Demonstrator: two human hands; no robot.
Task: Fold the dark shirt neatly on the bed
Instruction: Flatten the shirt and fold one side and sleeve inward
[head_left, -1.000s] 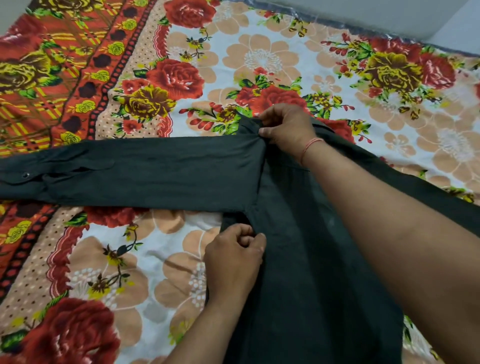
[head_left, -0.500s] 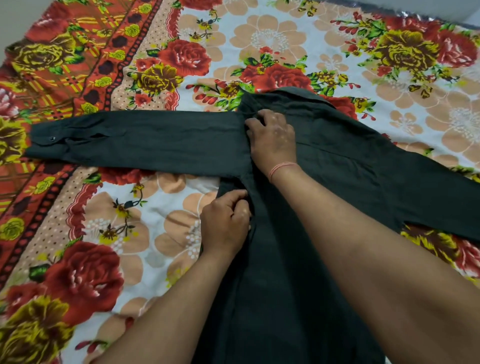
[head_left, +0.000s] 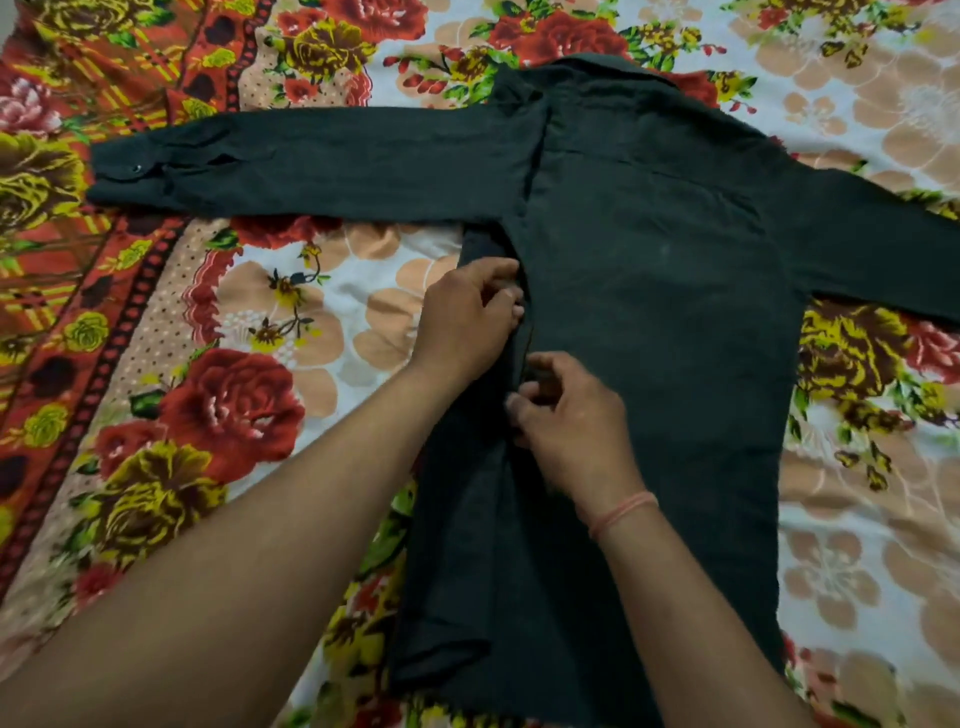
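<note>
- the shirt (head_left: 649, 270) lies spread flat on the bed (head_left: 332, 322), collar (head_left: 587, 65) at the far end and hem towards the person.
- the bed's cover is a print of red and yellow roses.
- one sleeve (head_left: 322, 156) stretches straight out to the left, its cuff (head_left: 124, 179) lying flat at the end, a small button (head_left: 136, 168) showing on it.
- the other sleeve (head_left: 883, 249) runs off the right edge of view.
- a long crease runs down the shirt's left side, starting just under the sleeve.
- the left hand (head_left: 465, 317) is on that crease just below the sleeve, thumb and curled fingers pinching the cloth.
- the right hand (head_left: 571, 415) is just below it, nearer the person, thumb and bent fingertips nipping the same crease.
- the hands are close together, not touching.
- a pinkish thread band (head_left: 621, 512) circles the right wrist.
- both forearms reach in from the bottom, the right one crossing over the shirt's lower half.
</note>
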